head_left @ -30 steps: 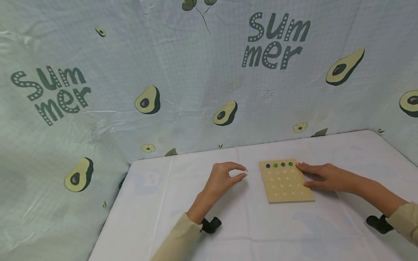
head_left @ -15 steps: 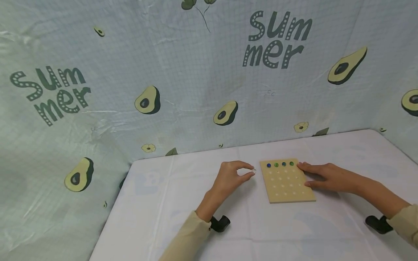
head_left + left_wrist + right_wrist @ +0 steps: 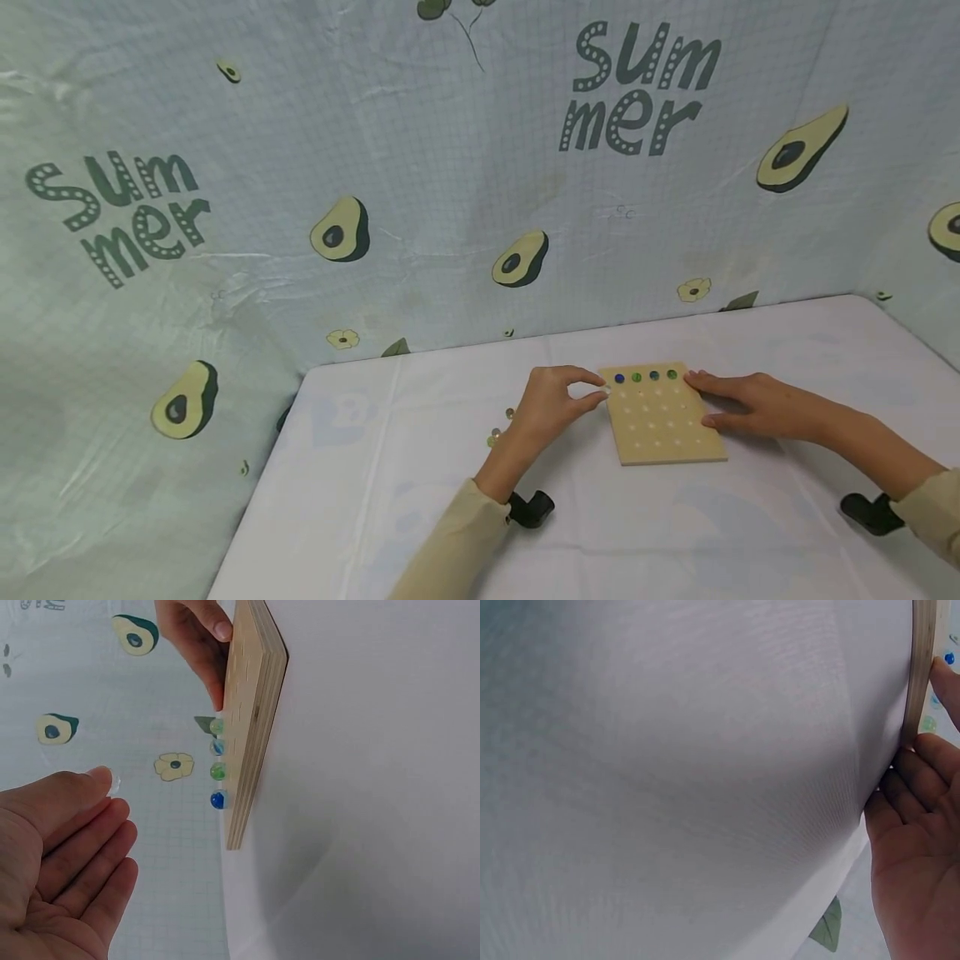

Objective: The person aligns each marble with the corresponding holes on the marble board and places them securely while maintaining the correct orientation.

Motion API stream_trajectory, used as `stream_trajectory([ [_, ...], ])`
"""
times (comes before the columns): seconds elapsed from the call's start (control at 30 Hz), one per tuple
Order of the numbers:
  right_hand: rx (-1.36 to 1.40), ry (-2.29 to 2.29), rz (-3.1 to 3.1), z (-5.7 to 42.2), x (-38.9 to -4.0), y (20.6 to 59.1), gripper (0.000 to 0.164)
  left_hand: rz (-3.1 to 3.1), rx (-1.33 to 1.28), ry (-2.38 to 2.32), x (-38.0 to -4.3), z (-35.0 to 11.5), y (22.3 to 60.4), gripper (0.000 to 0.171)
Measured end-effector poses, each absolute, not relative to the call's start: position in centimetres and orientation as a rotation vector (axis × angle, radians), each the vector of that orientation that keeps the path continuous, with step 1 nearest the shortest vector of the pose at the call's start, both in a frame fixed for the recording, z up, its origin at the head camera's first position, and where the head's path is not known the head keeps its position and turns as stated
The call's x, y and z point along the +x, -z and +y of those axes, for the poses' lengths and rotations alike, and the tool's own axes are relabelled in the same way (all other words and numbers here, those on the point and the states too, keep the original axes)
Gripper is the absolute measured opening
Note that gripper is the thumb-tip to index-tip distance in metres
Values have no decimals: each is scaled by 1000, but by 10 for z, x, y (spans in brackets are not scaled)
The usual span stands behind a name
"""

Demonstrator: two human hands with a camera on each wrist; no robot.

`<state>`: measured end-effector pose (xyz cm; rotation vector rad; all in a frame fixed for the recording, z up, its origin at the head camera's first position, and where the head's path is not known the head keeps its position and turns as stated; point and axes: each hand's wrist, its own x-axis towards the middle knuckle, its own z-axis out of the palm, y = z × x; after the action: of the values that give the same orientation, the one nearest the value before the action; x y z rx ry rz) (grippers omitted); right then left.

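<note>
My left hand (image 3: 551, 406) pinches a clear glass marble (image 3: 115, 782) between thumb and forefinger, its other fingers loosely spread below. In the head view those fingertips reach the upper left edge of a wooden board (image 3: 667, 450) with rows of small hollows. Along the board's far row sit several marbles, blue (image 3: 618, 378) and green (image 3: 637, 377) in turn. My right hand (image 3: 765, 408) rests against the board's right side, forefinger at the far corner and thumb lower on the edge. In the right wrist view its fingers (image 3: 922, 780) touch the board's side.
Several loose marbles (image 3: 510, 413) lie on the white tablecloth (image 3: 420, 500) just left of my left wrist, partly hidden by it. Behind the table hangs a cloth (image 3: 420, 167) printed with avocados. Each wrist bears a black camera (image 3: 534, 508).
My left hand has moved right with the marble, from beside the board to its upper left edge. Loose marbles now show behind the wrist. The right hand stays against the board.
</note>
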<state>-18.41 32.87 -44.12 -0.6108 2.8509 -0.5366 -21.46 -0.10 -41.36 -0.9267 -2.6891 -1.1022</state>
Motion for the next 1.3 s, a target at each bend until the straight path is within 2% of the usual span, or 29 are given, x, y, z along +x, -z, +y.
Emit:
stream_trajectory([
  [0.33, -679, 470, 2832, 324, -184, 437, 82, -2721, -868, 1136, -216, 4, 422, 16],
  [0.6, -629, 501, 2838, 325, -180, 439, 86, -2743, -817, 1178, -219, 13, 430, 14],
  [1.1, -662, 507, 2830, 326, -181, 433, 83, -2856, -500, 1342, -222, 39, 427, 6],
  [1.3, -647, 504, 2802, 325, -183, 433, 84, -2915, -453, 1347, -222, 46, 432, 5],
])
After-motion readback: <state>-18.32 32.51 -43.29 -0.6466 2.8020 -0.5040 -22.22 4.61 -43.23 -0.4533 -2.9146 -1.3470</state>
